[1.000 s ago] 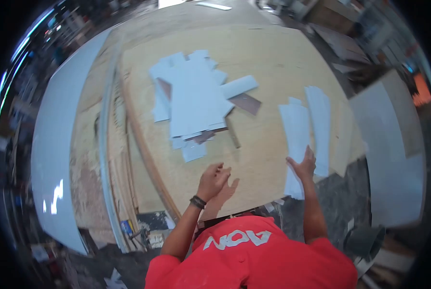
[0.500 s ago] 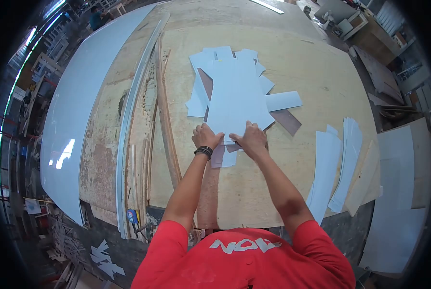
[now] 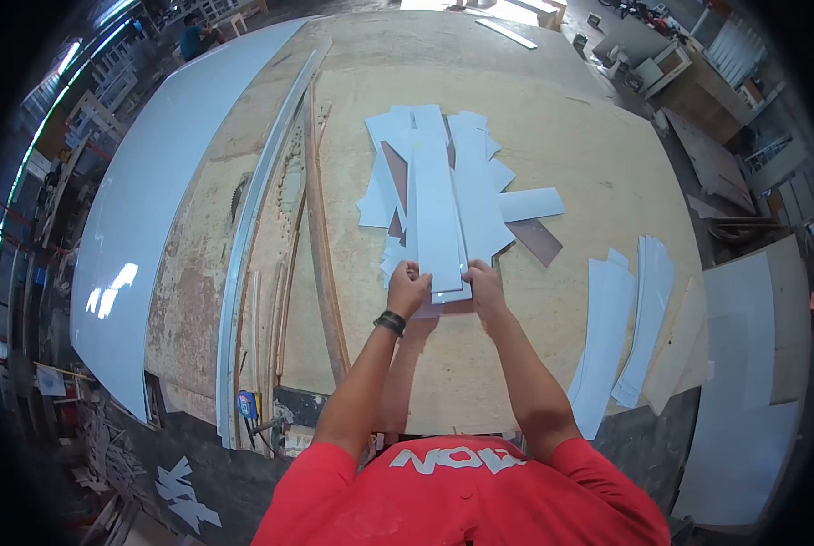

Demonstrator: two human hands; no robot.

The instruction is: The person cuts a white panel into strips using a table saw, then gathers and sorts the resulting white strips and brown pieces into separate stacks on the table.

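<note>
A pile of thin white sheet pieces [image 3: 475,173] lies on the plywood tabletop, fanned out at different angles, some with brown undersides. Over it, in front of me, are long narrow white strips [image 3: 437,223], stacked with their near ends slightly offset. My left hand [image 3: 410,287] is closed at the near left edge of these strips, thumb on top. At their near right edge my right hand [image 3: 485,286] grips with thumb and curled fingers. Both hands hide the strip edges beneath them.
More white strips [image 3: 607,318] lie at the table's right edge. On the left run a long metal rail [image 3: 261,200], a wooden batten [image 3: 320,246], a saw blade [image 3: 239,196] and a large glossy white sheet [image 3: 143,218]. A tape measure [image 3: 248,405] sits at the front edge.
The hands have shifted slightly nearer to me and now hold narrow strips at both side edges. A gap has appeared between these strips and the wider white pieces to the right.
</note>
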